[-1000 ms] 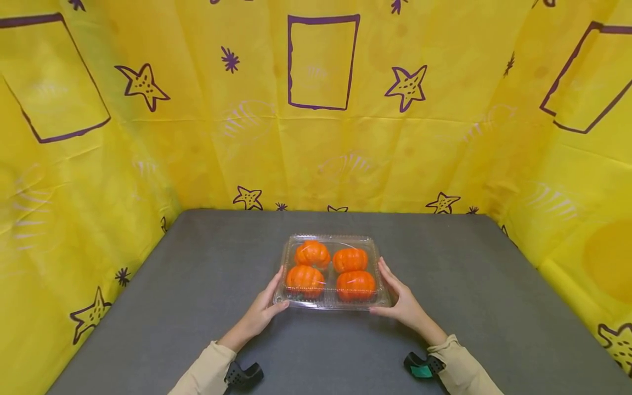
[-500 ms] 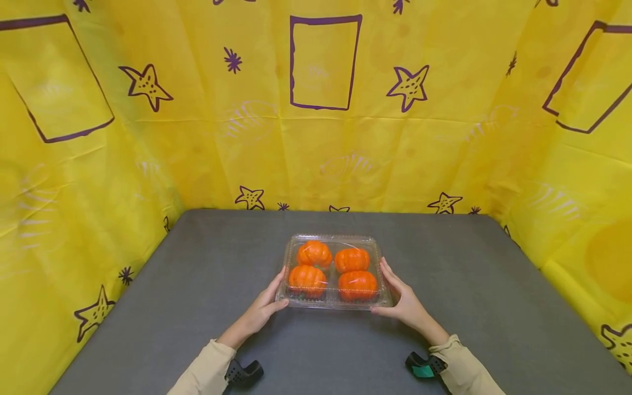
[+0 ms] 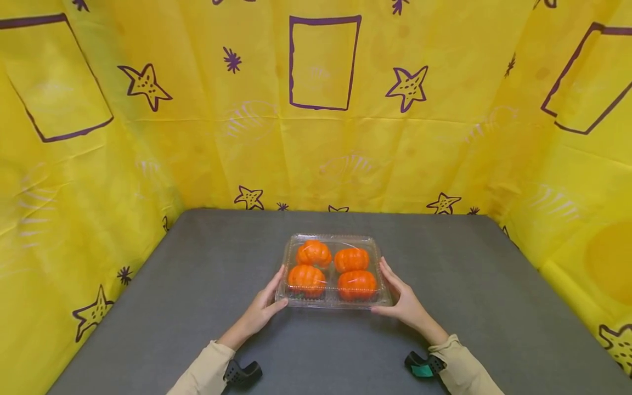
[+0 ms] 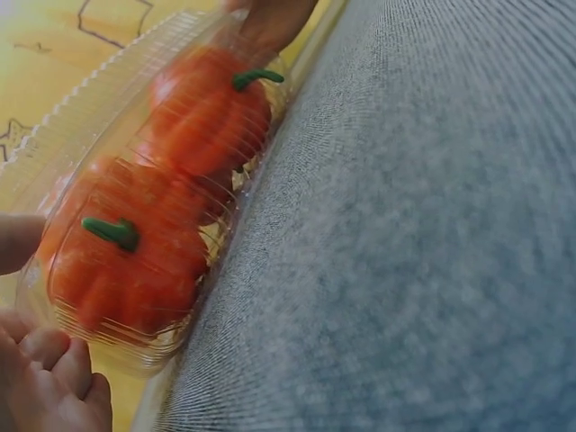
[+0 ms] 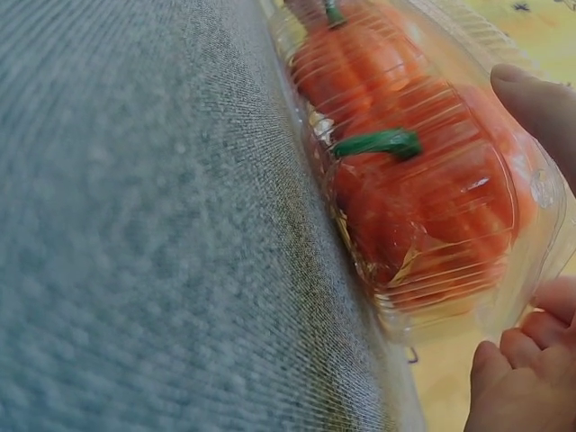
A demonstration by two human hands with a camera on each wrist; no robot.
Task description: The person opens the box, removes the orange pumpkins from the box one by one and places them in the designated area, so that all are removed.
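A clear plastic clamshell container with a lid sits at the middle of the head view, close over the grey table. Several small orange pumpkins lie inside it in two rows; green stems show through the wall in the wrist views. My left hand grips the container's left side, its thumb at the front corner and its fingers along the edge. On the opposite side my right hand holds it the same way, with the thumb and curled fingers visible in the right wrist view.
The grey cloth-covered table spreads around the container. Yellow curtains printed with stars and frames enclose the back and both sides. Black wrist mounts stick out below the beige sleeves.
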